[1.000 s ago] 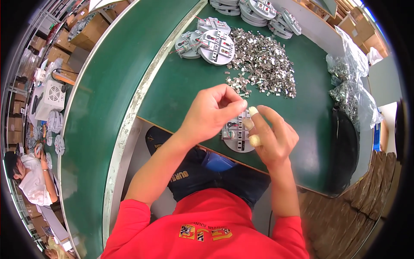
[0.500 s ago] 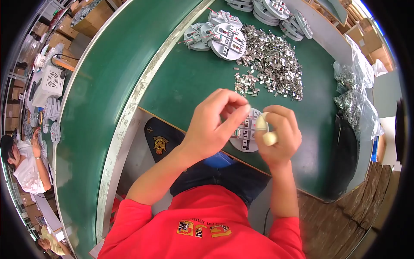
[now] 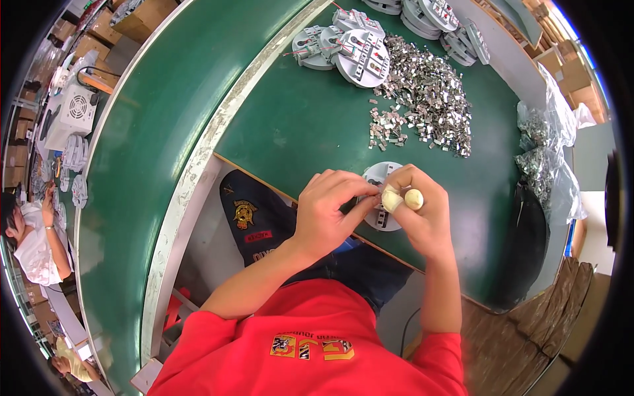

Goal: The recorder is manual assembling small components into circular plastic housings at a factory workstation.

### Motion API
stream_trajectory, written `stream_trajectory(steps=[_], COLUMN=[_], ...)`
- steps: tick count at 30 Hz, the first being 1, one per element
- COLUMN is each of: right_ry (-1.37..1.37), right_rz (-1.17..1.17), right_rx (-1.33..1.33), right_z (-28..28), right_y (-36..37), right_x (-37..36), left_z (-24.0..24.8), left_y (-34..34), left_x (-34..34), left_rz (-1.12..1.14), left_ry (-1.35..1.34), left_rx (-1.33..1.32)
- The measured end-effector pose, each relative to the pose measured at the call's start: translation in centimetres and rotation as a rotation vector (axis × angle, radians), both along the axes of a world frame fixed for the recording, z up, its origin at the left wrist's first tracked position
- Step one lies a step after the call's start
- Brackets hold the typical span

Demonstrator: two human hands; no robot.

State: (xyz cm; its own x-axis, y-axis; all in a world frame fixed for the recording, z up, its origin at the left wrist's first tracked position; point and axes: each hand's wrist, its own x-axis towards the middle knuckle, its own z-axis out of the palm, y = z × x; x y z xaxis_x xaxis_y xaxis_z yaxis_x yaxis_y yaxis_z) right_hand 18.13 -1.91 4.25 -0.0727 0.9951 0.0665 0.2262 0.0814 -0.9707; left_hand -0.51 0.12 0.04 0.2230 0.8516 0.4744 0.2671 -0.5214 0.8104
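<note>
On the table edge in front of me, a round light-grey plastic base (image 3: 382,170) with small metal fittings and dark slots lies partly under both hands. My left hand (image 3: 332,210) is closed, thumb and index finger pinched over the base; whatever sits between the tips is too small to name. My right hand (image 3: 426,214) is closed beside it, fingers curled, its tips meeting the left ones. Pale yellow covering (image 3: 391,198) shows at its thumb tip. A pale yellow round-ended piece (image 3: 414,199) pokes up from the grip; its kind is unclear.
Beyond the hands spreads a heap of small metal clips (image 3: 429,92). Stacked grey bases (image 3: 363,58) with red wires stand left of it, more (image 3: 429,16) behind. Clear plastic bags (image 3: 538,165) sit by the right wall. A green belt (image 3: 132,178) runs left; a co-worker (image 3: 43,237) sits beyond.
My left hand has lowered to the base, and its fingertips now meet those of my right hand. The right hand has turned and shifted slightly left. The whole view has shifted a little.
</note>
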Motion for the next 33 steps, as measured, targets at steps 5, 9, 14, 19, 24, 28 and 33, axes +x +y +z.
stream_trajectory(steps=[5, 9, 14, 19, 24, 28, 33], right_ry=[-0.089, -0.140, -0.235, -0.439, -0.561, -0.652, -0.808], right_rz=[0.003, 0.018, 0.049, 0.130, 0.198, 0.254, 0.356], right_rx=[0.016, 0.062, 0.093, 0.160, 0.196, 0.237, 0.316], right_z=[0.6, 0.7, 0.6, 1.1, 1.2, 0.8, 2.2], right_y=[0.1, 0.0, -0.1, 0.2, 0.7, 0.9, 1.2], right_x=[0.1, 0.3, 1.0, 2.1, 2.3, 2.5, 2.3], left_z=[0.0, -0.1, 0.3, 0.6, 0.5, 0.6, 0.7], left_y=[0.1, 0.3, 0.7, 1.4, 1.4, 1.3, 1.2], left_x=[0.0, -0.2, -0.9, -1.6, -1.3, -1.1, -0.8], left_rz=[-0.013, -0.049, -0.123, -0.233, -0.229, -0.206, -0.191], left_ry=[-0.009, 0.002, 0.013, 0.033, 0.113, 0.159, 0.175], left_rx=[-0.005, 0.005, -0.096, -0.204, -0.133, -0.088, -0.049])
